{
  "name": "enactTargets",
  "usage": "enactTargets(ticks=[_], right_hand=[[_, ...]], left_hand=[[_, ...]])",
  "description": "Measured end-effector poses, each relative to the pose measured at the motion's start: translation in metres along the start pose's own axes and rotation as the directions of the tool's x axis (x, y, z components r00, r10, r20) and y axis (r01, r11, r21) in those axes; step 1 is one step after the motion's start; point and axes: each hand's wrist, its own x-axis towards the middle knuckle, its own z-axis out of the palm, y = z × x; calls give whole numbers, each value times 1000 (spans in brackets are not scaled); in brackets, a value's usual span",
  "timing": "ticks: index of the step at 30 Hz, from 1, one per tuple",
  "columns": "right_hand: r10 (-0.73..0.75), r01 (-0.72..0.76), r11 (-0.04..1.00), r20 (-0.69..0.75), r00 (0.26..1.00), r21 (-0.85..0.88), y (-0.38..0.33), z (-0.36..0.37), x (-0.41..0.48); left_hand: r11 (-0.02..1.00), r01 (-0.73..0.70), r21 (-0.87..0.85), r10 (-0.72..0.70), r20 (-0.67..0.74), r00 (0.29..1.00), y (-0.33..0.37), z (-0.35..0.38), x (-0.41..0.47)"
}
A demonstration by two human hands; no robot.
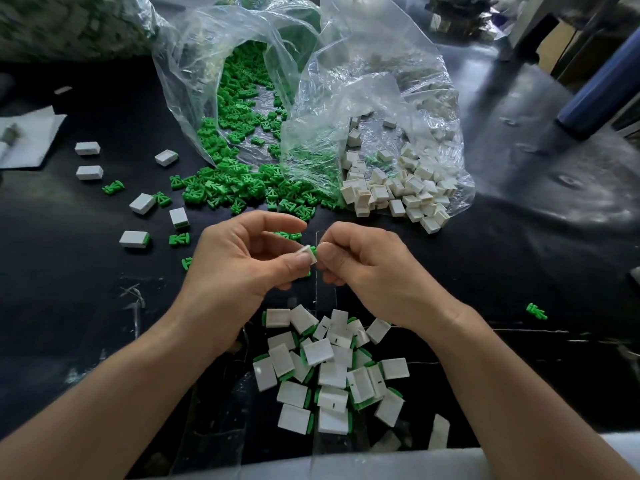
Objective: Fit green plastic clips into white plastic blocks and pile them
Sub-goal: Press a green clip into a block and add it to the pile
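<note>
My left hand [242, 258] pinches a small white plastic block [308, 253] between thumb and fingers at the middle of the view. My right hand [363, 261] holds a green clip [314, 251] against the block's open end; most of the clip is hidden by my fingertips. A heap of loose green clips [239, 188] spills from a clear bag [214, 64] beyond my hands. Empty white blocks [398, 192] spill from a second clear bag [381, 91] to its right. A pile of fitted blocks with green edges [332, 372] lies below my hands.
Several fitted blocks [142, 203] and stray green clips [179, 239] are scattered on the black table [86, 306] at the left. One green clip [536, 311] lies alone at the right. White paper [31, 140] sits at the far left, a blue cylinder [595, 95] at the upper right.
</note>
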Motion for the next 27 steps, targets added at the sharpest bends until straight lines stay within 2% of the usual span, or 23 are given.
enactTargets(ticks=[5, 11, 18, 22, 25, 27], right_hand=[[-86, 91, 991, 52, 995, -98, -3, -2, -3], [-90, 115, 967, 119, 989, -228, -7, -6, -3], [-112, 169, 935, 193, 975, -311, -8, -5, -4], [-120, 130, 979, 74, 990, -157, -5, -6, -4], [-12, 11, 997, 19, 1000, 72, -5, -6, -4], [95, -97, 963, 20, 995, 252, -5, -6, -3]], left_hand=[[998, -32, 58, 30, 30, 999, 1, -2, -1], [985, -72, 154, 62, 72, 995, 1, -3, -2], [982, -76, 173, 52, 139, 989, 2, -2, -4], [998, -56, 23, 53, 94, 994, 4, -1, -1], [997, -47, -56, 52, 97, 994, 3, 0, 1], [994, -52, -97, 61, 90, 994, 3, 1, 1]])
